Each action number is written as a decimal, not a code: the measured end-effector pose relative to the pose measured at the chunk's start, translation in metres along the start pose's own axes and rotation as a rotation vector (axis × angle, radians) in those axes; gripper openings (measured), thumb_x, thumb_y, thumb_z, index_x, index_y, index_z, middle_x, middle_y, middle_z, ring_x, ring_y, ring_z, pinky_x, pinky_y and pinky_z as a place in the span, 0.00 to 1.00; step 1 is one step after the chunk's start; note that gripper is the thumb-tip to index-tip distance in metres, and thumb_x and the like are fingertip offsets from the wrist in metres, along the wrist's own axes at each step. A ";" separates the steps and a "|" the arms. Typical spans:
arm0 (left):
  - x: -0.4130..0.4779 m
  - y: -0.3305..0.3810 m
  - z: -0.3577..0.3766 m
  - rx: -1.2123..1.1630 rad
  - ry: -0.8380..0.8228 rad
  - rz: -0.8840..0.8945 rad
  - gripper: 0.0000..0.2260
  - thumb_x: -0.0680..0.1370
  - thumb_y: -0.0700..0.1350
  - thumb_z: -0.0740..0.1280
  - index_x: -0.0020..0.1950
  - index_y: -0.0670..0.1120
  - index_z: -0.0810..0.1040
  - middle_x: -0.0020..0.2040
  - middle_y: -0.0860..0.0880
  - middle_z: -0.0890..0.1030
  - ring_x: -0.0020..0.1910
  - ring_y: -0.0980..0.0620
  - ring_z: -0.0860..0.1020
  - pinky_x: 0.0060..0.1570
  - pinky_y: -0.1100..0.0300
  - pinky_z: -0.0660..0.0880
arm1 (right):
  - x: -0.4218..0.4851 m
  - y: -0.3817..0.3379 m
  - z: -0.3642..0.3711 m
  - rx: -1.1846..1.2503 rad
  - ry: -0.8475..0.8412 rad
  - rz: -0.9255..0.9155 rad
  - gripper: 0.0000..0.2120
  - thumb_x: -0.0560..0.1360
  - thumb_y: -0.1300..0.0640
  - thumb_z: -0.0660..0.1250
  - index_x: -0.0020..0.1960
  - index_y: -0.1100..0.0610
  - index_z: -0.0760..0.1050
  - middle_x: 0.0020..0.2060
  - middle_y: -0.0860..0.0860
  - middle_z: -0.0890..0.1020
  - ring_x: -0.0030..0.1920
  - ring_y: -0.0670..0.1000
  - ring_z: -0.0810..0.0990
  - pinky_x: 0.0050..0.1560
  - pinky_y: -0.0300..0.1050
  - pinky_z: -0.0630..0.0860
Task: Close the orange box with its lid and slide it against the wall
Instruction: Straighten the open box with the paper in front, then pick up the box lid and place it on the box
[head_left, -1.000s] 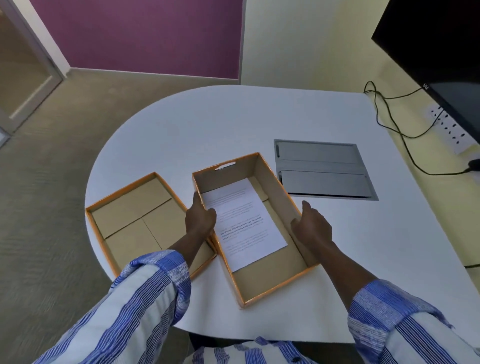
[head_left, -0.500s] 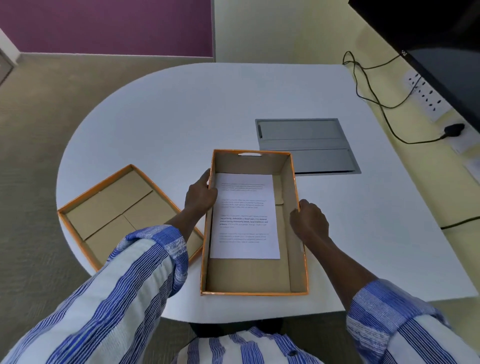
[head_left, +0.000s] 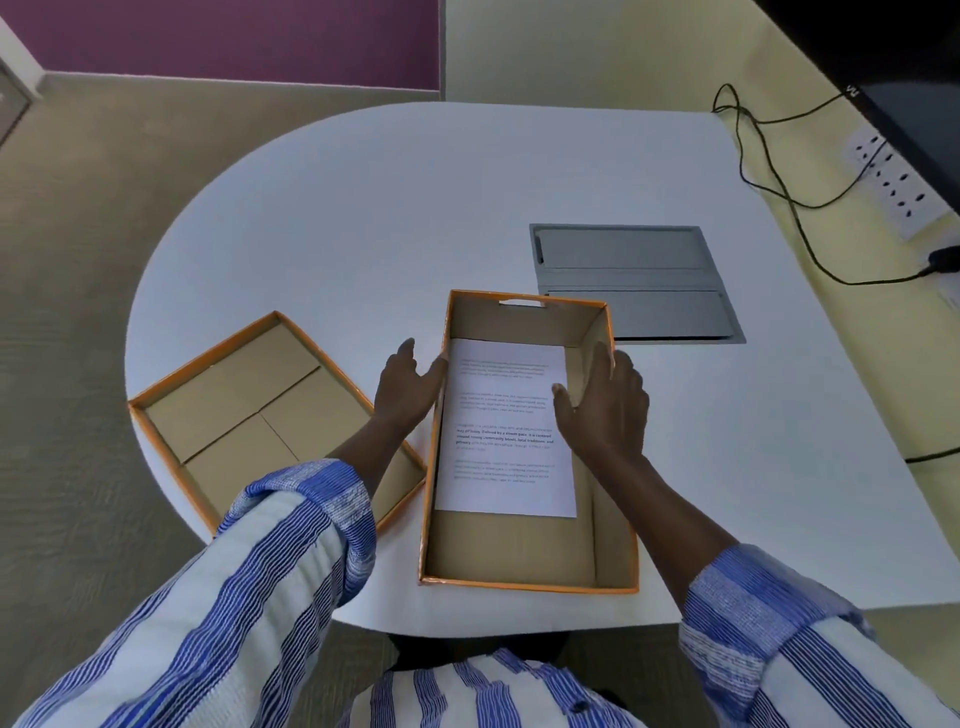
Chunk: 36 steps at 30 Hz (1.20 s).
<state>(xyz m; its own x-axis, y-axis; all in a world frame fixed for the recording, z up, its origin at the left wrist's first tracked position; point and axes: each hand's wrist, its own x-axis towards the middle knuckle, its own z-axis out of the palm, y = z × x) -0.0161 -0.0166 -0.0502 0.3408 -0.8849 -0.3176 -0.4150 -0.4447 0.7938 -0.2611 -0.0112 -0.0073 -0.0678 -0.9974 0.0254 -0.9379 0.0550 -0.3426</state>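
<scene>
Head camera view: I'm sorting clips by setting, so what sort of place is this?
Probably an office meeting room: a rounded white table with a built-in grey cable hatch, a wall socket strip, and a dark screen mounted above it.

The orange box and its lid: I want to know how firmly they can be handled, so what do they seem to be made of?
The open orange box looks like matte cardboard: plain brown inner walls, thin orange-edged rim, a punched handle slot in its far end. The shallow orange lid, lying upturned beside it, looks the same; brown folded flaps meet in seams inside. Probably light and bendable, though thickness is unclear.
</scene>
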 end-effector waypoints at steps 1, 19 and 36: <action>0.002 -0.005 -0.005 -0.001 0.026 -0.015 0.33 0.81 0.58 0.64 0.80 0.43 0.60 0.75 0.40 0.69 0.73 0.43 0.70 0.70 0.49 0.68 | 0.003 -0.011 0.002 0.020 0.006 -0.063 0.35 0.77 0.43 0.66 0.77 0.59 0.61 0.74 0.61 0.66 0.73 0.62 0.66 0.69 0.59 0.66; -0.031 -0.154 -0.146 0.193 0.419 -0.273 0.26 0.78 0.48 0.68 0.74 0.40 0.69 0.69 0.37 0.71 0.68 0.36 0.70 0.63 0.44 0.71 | -0.032 -0.211 0.110 0.039 -0.650 -0.517 0.40 0.78 0.42 0.64 0.81 0.57 0.50 0.80 0.60 0.53 0.78 0.62 0.57 0.72 0.59 0.65; -0.054 -0.204 -0.169 -0.085 0.442 -0.661 0.10 0.75 0.38 0.65 0.55 0.37 0.74 0.51 0.38 0.80 0.48 0.40 0.79 0.44 0.53 0.74 | -0.037 -0.206 0.154 -0.142 -0.836 -0.385 0.42 0.77 0.39 0.65 0.79 0.61 0.53 0.80 0.60 0.54 0.75 0.63 0.63 0.69 0.60 0.70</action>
<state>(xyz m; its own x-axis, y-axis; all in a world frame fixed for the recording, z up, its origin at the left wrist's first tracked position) 0.1926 0.1453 -0.1076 0.8037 -0.2974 -0.5154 0.0491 -0.8300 0.5556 -0.0133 0.0067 -0.0819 0.4722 -0.6546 -0.5904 -0.8813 -0.3367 -0.3316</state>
